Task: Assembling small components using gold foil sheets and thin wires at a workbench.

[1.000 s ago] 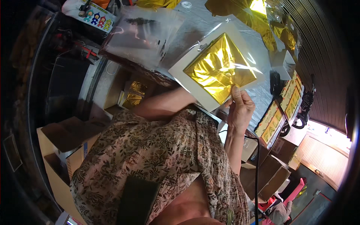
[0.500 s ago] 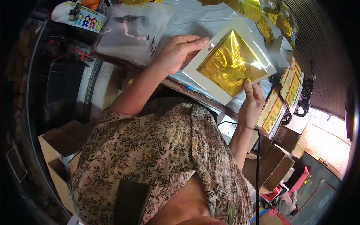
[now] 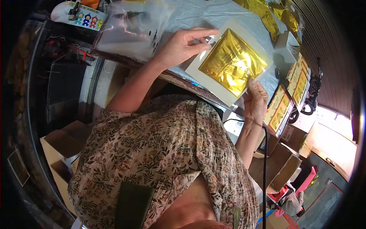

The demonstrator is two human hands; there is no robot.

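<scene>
A square gold foil sheet (image 3: pixel 233 61) lies on a white card (image 3: pixel 207 82) on the table. My left hand (image 3: pixel 183 45) pinches the foil's upper left corner between thumb and fingers. At the foil's lower right edge, my right hand (image 3: pixel 256 100) grips the foil with fingers curled. Both forearms come up from my floral shirt below.
A stack of clear plastic sleeves (image 3: pixel 133 26) lies left of the card. More gold foil (image 3: pixel 267 15) sits at the table's far side, with yellow-labelled boxes (image 3: pixel 284 107) to the right. Cardboard boxes (image 3: pixel 57 145) stand on the floor at left, others at lower right.
My left hand came up from under the table edge and took hold of the foil's upper corner. The right hand stayed at the foil's lower right edge.
</scene>
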